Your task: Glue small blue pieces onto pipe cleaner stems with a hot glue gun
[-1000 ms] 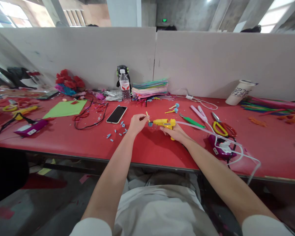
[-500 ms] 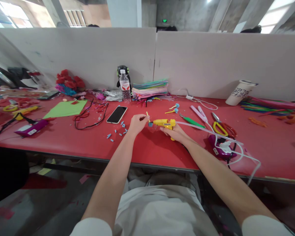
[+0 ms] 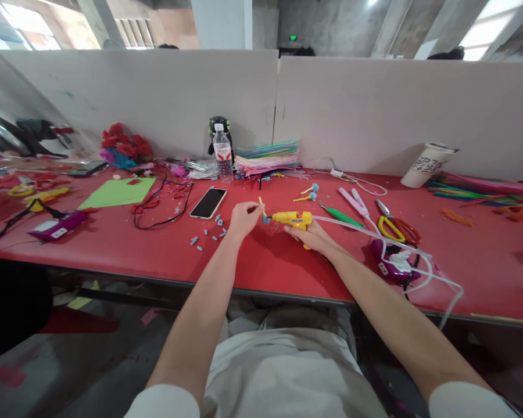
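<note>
Centrally, the left hand (image 3: 243, 218) pinches a thin yellow stem (image 3: 260, 201), its small blue tuft (image 3: 266, 220) just beside the nozzle (image 3: 276, 217) of a yellow plastic glue gun (image 3: 295, 219) clasped by the right hand (image 3: 312, 235), above the red tabletop (image 3: 270, 270).

Cup (image 3: 425, 167), bottle label (image 3: 224, 153), green sign (image 3: 293, 38): illegible

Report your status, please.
Left hand pinching yellow stem, blue end down. Right hand gripping yellow glue gun, pointed at blue end. Blue bits scattered further left.

Phone (image 3: 208, 203) left, scissors (image 3: 391, 218) right (bottle (image 3: 224, 155) behind)
</note>
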Demonstrator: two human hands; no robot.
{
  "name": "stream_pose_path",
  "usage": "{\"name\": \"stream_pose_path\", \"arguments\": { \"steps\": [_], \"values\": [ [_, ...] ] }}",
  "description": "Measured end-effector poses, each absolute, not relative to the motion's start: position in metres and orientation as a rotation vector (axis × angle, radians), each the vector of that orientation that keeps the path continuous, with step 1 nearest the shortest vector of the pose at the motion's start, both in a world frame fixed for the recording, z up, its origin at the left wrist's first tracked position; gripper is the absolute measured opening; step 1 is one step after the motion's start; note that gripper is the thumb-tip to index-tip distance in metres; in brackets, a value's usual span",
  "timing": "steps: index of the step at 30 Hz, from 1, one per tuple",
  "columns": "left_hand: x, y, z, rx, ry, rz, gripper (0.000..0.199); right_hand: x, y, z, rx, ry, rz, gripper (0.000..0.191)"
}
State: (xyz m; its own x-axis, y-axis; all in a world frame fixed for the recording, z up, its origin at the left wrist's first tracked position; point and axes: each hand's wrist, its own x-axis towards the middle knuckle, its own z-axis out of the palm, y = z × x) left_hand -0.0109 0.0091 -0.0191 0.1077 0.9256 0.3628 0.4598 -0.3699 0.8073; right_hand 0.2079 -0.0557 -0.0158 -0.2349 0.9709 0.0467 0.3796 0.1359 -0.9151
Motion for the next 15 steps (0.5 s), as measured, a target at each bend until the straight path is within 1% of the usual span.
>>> {"name": "stream_pose_path", "arguments": {
  "steps": [6,10,12,15],
  "values": [
    [-0.012,0.011,-0.020,1.835,1.370,1.275,0.038,0.209,-0.054,-0.019,-1.319,-1.737,1.093,0.027],
    [-0.015,0.013,-0.018,1.732,1.427,1.378,0.038,0.212,-0.053,-0.019,-1.378,-1.731,1.028,0.033],
    [-0.015,0.014,-0.017,1.695,1.432,1.412,0.039,0.217,-0.051,-0.020,-1.448,-1.693,0.938,0.041],
    [-0.014,0.014,-0.016,1.672,1.395,1.424,0.038,0.228,-0.045,-0.024,-1.577,-1.643,0.689,0.049]
  ]
}}
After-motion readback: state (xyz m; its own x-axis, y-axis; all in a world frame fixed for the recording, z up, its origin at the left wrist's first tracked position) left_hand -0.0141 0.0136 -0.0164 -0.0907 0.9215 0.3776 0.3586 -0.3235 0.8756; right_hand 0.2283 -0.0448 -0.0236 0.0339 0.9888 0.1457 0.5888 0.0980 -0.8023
